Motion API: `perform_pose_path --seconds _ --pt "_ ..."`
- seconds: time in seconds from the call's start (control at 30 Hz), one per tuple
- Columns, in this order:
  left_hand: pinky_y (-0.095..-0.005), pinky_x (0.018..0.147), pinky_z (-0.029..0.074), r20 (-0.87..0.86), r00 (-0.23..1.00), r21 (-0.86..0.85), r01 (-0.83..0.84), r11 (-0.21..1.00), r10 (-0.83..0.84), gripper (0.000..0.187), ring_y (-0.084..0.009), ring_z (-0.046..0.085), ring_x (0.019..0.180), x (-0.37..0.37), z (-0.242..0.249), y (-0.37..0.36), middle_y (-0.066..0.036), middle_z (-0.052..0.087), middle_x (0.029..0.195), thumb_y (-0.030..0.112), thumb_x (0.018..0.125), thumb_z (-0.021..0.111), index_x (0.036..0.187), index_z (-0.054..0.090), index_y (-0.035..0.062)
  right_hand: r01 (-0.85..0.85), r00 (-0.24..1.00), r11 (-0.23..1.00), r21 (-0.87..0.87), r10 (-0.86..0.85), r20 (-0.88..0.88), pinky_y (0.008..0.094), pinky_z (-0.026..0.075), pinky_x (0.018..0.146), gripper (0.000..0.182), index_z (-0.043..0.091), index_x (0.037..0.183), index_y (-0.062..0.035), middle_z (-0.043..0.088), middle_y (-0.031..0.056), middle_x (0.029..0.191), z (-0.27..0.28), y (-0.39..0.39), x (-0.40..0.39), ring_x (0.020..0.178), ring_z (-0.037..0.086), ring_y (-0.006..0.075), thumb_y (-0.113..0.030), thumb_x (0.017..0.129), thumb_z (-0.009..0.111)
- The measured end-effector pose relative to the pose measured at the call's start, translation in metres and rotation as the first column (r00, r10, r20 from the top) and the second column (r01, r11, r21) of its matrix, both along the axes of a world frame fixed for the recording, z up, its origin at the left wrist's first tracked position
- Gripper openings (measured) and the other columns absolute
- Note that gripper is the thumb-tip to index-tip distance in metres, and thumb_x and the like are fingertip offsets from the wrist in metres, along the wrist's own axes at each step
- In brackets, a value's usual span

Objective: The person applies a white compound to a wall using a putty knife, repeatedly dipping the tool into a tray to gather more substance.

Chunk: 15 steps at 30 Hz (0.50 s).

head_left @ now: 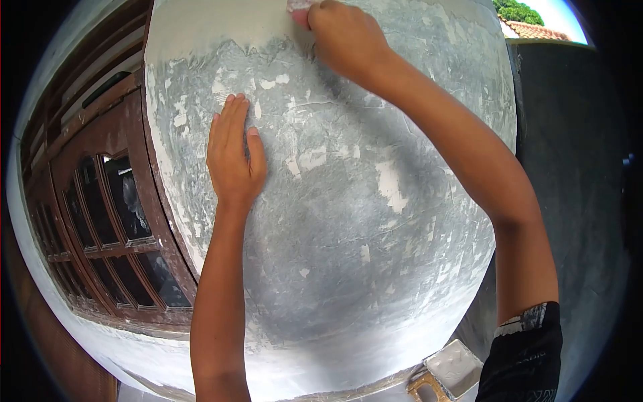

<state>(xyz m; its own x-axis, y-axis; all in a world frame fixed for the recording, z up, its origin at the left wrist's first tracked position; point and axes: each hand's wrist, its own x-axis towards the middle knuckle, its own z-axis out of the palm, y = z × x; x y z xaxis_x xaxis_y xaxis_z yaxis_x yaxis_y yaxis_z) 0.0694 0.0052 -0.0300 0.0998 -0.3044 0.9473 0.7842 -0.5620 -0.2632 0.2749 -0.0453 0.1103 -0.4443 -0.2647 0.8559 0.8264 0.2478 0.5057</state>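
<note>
My left hand [234, 161] lies flat on a grey, patchy wall [335, 221], its fingers pointing up and the thumb slightly apart. Higher up, near the top edge of the view, my right hand [348, 40] is closed around a small pinkish-white piece [298, 7]. Only a bit of that piece shows; the rest is hidden by the fingers and cut off by the frame. Beside the right hand, a smooth cream coat [207, 27] covers the upper left of the wall and ends in a ragged edge. White flakes and streaks mark the grey surface below it.
A brown wooden window frame [120, 201] with dark panes borders the wall on the left. At the lower right sits a whitish, square-topped container [454, 367] next to a yellowish-brown frame-like object [427, 386]. A dark panel [569, 174] stands on the right.
</note>
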Motion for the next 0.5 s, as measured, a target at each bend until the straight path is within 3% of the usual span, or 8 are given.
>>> perform_pose_path --seconds 0.03,0.13,0.17,0.23,0.3,0.33,0.4,0.5 --pt "-0.0472 0.117 0.030 -0.004 1.000 0.000 0.002 1.000 -0.002 0.040 -0.0337 0.048 0.135 -0.001 0.000 -0.001 -0.018 0.058 0.137 0.007 0.095 0.043 0.131 0.057 -0.0021 -0.058 0.997 0.992 0.110 0.052 0.059 0.0451 0.056 0.066 0.007 0.065 0.084 0.0011 0.068 0.0192 0.089 0.025 0.011 0.006 0.081 0.069 0.0352 0.001 0.082 0.058" --pt "-0.0472 0.117 0.030 -0.002 1.000 -0.003 0.003 1.000 -0.003 0.040 -0.0337 0.048 0.135 -0.001 0.000 0.000 -0.018 0.058 0.137 0.007 0.095 0.043 0.131 0.057 -0.0021 0.065 0.998 0.997 0.030 -0.064 -0.010 0.0424 0.056 0.066 0.009 0.066 0.088 0.0011 0.068 0.0189 0.085 0.030 0.027 0.010 0.079 0.069 0.0339 -0.002 0.085 0.058" --pt "-0.0472 0.117 0.030 -0.005 1.000 -0.004 0.002 1.000 -0.002 0.040 -0.0337 0.048 0.135 -0.001 0.000 0.000 -0.018 0.058 0.137 0.007 0.095 0.043 0.131 0.057 -0.0021 0.251 0.968 0.968 0.009 -0.251 0.002 0.0412 0.057 0.065 0.014 0.067 0.095 -0.0002 0.067 0.0179 0.089 0.019 0.035 0.011 0.083 0.069 0.0323 -0.005 0.086 0.058" --pt "-0.0471 0.116 0.030 -0.001 1.000 -0.002 0.013 1.000 -0.013 0.040 -0.0335 0.049 0.135 -0.001 0.000 0.000 -0.018 0.058 0.137 0.007 0.095 0.043 0.131 0.057 -0.0020 0.245 0.960 0.969 0.040 -0.248 0.130 0.0413 0.058 0.066 0.016 0.066 0.098 0.0032 0.066 0.0197 0.097 -0.037 0.031 0.006 0.088 0.069 0.0342 0.000 0.084 0.058" --pt "-0.0471 0.116 0.030 0.001 1.000 0.000 0.011 1.000 -0.011 0.040 -0.0335 0.049 0.135 0.000 -0.002 -0.001 -0.018 0.058 0.137 0.007 0.095 0.043 0.131 0.057 -0.0020 0.259 0.951 0.949 -0.182 -0.217 0.222 0.0429 0.060 0.069 0.014 0.060 0.093 0.0103 0.064 0.0248 0.098 -0.088 -0.004 -0.008 0.089 0.068 0.0382 0.007 0.079 0.058" --pt "-0.0471 0.116 0.030 0.001 1.000 0.005 0.006 1.000 -0.006 0.040 -0.0334 0.049 0.135 0.000 0.000 -0.001 -0.018 0.058 0.137 0.008 0.095 0.043 0.131 0.057 -0.0020 0.168 0.977 0.975 -0.146 -0.145 0.158 0.0428 0.056 0.064 0.017 0.072 0.097 -0.0092 0.067 0.0128 0.082 -0.099 -0.012 -0.013 0.078 0.070 0.0279 -0.002 0.084 0.064" --pt "-0.0471 0.116 0.030 0.002 1.000 0.009 0.005 1.000 -0.005 0.040 -0.0334 0.049 0.135 -0.001 0.000 0.001 -0.018 0.058 0.137 0.008 0.095 0.043 0.131 0.057 -0.0019 0.015 0.991 0.993 -0.120 0.001 0.137 0.0449 0.059 0.067 0.018 0.063 0.100 0.0079 0.065 0.0235 0.093 -0.064 -0.022 -0.015 0.078 0.069 0.0382 0.003 0.083 0.059" --pt "-0.0472 0.116 0.030 -0.005 1.000 0.009 0.001 1.000 -0.001 0.040 -0.0334 0.049 0.135 -0.001 -0.001 0.002 -0.017 0.058 0.137 0.008 0.095 0.043 0.131 0.057 -0.0018 0.077 0.997 0.996 0.034 -0.077 0.002 0.0440 0.057 0.067 0.014 0.067 0.096 -0.0004 0.067 0.0208 0.091 0.022 0.006 -0.012 0.080 0.069 0.0358 -0.006 0.088 0.057"
